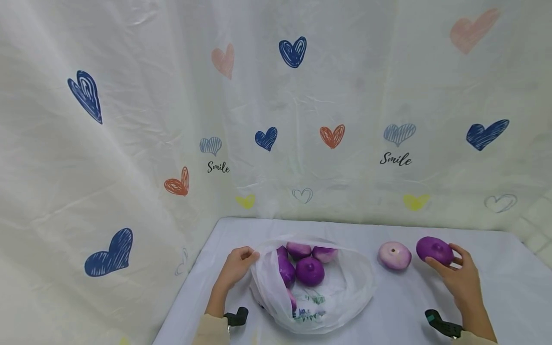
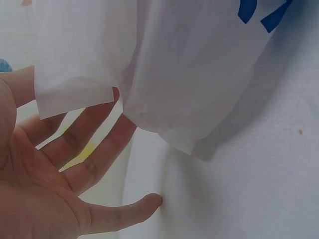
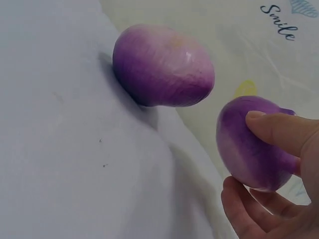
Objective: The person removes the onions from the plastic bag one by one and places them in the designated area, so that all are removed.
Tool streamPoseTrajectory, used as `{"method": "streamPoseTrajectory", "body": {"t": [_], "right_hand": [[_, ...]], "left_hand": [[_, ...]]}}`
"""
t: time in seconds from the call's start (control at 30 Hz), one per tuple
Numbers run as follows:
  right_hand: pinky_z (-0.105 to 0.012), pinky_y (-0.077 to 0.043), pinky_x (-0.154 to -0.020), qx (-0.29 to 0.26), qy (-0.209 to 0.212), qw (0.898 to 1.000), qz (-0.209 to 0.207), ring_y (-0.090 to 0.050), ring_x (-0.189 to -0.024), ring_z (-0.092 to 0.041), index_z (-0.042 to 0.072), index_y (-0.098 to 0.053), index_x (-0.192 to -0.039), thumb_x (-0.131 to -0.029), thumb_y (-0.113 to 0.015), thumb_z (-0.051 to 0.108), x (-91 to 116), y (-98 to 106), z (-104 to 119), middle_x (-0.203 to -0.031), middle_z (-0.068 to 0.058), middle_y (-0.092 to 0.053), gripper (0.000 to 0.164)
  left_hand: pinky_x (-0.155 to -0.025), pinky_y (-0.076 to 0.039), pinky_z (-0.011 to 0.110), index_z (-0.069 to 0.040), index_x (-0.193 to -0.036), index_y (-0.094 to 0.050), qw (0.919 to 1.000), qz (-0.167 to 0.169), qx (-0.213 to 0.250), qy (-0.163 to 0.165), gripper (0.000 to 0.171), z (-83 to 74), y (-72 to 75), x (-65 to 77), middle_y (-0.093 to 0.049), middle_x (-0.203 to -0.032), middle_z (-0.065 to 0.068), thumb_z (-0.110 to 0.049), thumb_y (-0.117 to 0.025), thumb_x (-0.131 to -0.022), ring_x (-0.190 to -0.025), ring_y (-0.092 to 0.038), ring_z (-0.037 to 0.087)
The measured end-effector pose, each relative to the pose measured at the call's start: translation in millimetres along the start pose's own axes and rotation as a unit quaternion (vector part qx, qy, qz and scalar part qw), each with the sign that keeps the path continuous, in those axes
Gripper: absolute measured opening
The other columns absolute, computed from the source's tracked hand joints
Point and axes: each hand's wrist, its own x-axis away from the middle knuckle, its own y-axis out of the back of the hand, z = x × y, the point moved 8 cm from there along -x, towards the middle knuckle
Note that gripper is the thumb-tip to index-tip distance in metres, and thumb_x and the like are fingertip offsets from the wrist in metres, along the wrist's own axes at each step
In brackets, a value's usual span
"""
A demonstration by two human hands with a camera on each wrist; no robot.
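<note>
My right hand (image 1: pixel 463 280) grips a purple onion (image 1: pixel 434 250) between thumb and fingers, above the right part of the table. In the right wrist view the thumb lies over the purple onion (image 3: pixel 254 144). Just left of it, a second, paler onion (image 1: pixel 394 255) rests on the table, pink-white side up. My left hand (image 1: pixel 235 268) pinches the left rim of a white plastic bag (image 1: pixel 345 302). Inside the open-mouthed bag lie several purple onions (image 1: pixel 309 271). In the left wrist view, bag plastic hides part of the left hand (image 2: pixel 55 184).
A white cloth covers the table (image 1: pixel 401 306). Behind and to the left hangs a pale curtain (image 1: pixel 345 91) printed with hearts and "Smile". A dark device (image 1: pixel 442 326) is strapped to the right wrist, another (image 1: pixel 237 317) to the left.
</note>
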Motion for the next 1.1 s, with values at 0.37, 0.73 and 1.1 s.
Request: {"method": "streamPoseTrajectory", "body": {"t": [0.37, 0.73, 1.1], "right_hand": [[-0.063, -0.041, -0.099, 0.032, -0.031, 0.999, 0.013, -0.034, -0.136, -0.056, 0.007, -0.008, -0.163, -0.093, -0.069, 0.05, -9, -7, -25, -0.157, -0.041, -0.022, 0.102], [-0.068, -0.031, -0.109, 0.052, -0.019, 0.998, 0.024, -0.032, -0.139, -0.055, 0.007, -0.009, -0.163, -0.094, -0.067, 0.052, -12, -20, -25, -0.156, -0.041, -0.024, 0.1], [-0.067, -0.031, -0.109, 0.054, -0.026, 0.998, 0.021, -0.033, -0.138, -0.055, 0.002, -0.008, -0.162, -0.096, -0.064, 0.051, -9, -21, -22, -0.155, -0.043, -0.025, 0.099]], "left_hand": [[-0.07, -0.045, 0.033, -0.008, -0.094, -0.07, 1.0, -0.001, 0.002, 0.002, 0.024, -2.1, -0.8, 3.2, -0.066, -0.087, 0.005, -0.031, -0.067, -0.099, -0.079, -0.054, 0.018], [-0.071, -0.046, 0.032, -0.008, -0.094, -0.071, 0.9999, -0.001, 0.004, 0.01, 0.027, 0.6, -0.7, 1.4, -0.067, -0.088, 0.005, -0.034, -0.067, -0.099, -0.081, -0.055, 0.017], [-0.071, -0.046, 0.032, -0.01, -0.092, -0.07, 0.9999, 0.0, 0.003, 0.011, 0.026, -0.4, -0.8, 1.9, -0.066, -0.087, 0.002, -0.034, -0.067, -0.099, -0.081, -0.055, 0.017]]}}
